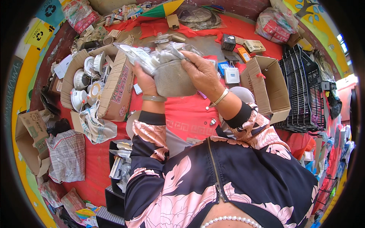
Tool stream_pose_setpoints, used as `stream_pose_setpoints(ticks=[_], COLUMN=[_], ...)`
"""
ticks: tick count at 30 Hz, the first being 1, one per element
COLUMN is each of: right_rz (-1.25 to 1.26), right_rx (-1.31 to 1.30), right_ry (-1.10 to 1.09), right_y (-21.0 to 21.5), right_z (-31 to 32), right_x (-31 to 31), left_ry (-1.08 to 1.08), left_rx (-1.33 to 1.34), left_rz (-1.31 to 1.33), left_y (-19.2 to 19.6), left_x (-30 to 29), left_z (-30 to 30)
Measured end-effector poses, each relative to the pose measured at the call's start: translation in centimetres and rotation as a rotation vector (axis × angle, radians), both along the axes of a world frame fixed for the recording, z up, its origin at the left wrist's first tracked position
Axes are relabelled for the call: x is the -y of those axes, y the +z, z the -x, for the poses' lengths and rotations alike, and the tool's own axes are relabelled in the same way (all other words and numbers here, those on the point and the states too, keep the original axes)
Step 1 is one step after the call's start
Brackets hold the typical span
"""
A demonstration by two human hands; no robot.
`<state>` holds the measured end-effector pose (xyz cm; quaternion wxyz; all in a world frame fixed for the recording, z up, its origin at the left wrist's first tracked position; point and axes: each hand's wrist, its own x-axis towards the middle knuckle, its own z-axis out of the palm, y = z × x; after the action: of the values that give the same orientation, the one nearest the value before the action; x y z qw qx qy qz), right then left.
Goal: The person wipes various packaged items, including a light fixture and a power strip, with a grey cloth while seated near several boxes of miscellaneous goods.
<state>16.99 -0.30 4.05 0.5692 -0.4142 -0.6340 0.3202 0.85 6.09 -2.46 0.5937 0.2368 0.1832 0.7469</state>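
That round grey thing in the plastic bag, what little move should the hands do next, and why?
Probably slide the grey round part fully out of the clear plastic bag. Both hands hold it up above the red cloth: the left hand grips the bag side, the right hand pinches the top, and the bag already seems peeled back. That is only a guess.

I see both forearms raised at chest height. My left hand (145,81) and right hand (202,73) are curled closed, fingers gripping.
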Motion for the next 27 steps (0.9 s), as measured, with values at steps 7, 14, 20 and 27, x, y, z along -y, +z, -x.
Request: stream_pose_setpoints(ticks=[7,14,20,27], right_rz=[-0.288,0.405,0.649,0.632], right_rx=[0.451,-0.617,-0.77,-0.422], right_ry=[-0.175,0.307,0.459,0.367], right_y=[-2.7,-3.7,-6.8,-4.5], right_z=[1.3,-5.0,-6.0,-6.0], right_x=[-1.6,-4.6,-4.0,-2.9], left_ry=[0.298,0.236,-0.379,-0.526], left_rx=[-0.477,-0.505,-0.011,-0.177], left_rz=[-0.143,-0.213,-0.024,-0.115], left_y=[2.0,1.9,2.4,1.5], left_x=[2.8,2.3,2.5,3.1], left_z=[-4.5,-3.6,-4.0,-2.4])
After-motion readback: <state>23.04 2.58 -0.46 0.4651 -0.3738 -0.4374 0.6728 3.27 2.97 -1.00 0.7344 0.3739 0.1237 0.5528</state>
